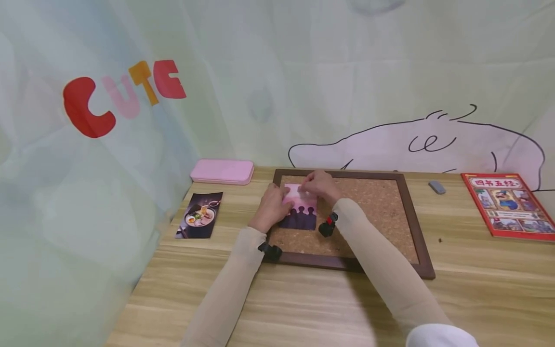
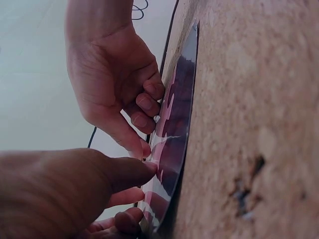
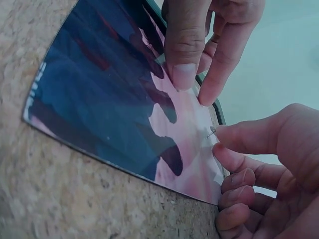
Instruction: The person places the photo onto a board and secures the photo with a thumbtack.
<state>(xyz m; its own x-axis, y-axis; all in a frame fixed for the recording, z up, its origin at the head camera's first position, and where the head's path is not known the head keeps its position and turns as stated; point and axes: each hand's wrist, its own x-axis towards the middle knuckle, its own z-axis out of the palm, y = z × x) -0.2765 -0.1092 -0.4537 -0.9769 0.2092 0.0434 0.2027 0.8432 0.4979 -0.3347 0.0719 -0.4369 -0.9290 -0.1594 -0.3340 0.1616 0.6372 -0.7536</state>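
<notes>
A glossy photo print (image 1: pixel 299 219) with a pink sky and dark silhouettes lies on the left part of a framed corkboard (image 1: pixel 373 212). My left hand (image 1: pixel 271 207) presses on the photo's left side, its thumb (image 3: pixel 184 74) flat on the pink area. At the photo's top edge, my right hand (image 1: pixel 323 187) pinches a small pin (image 3: pixel 211 132) between thumb and forefinger. The pin's thin metal shaft slants against the pink paper; whether it has pierced it I cannot tell. In the left wrist view the photo (image 2: pixel 174 139) bows slightly off the cork.
Left of the board lies a photo of a noodle bowl (image 1: pixel 200 216), with a pink case (image 1: pixel 222 171) behind it. To the right are a small grey block (image 1: pixel 437 187), a red-bordered book (image 1: pixel 509 205) and a tiny dark speck (image 1: pixel 440 240). A printed curtain (image 1: pixel 260 72) hangs behind the table.
</notes>
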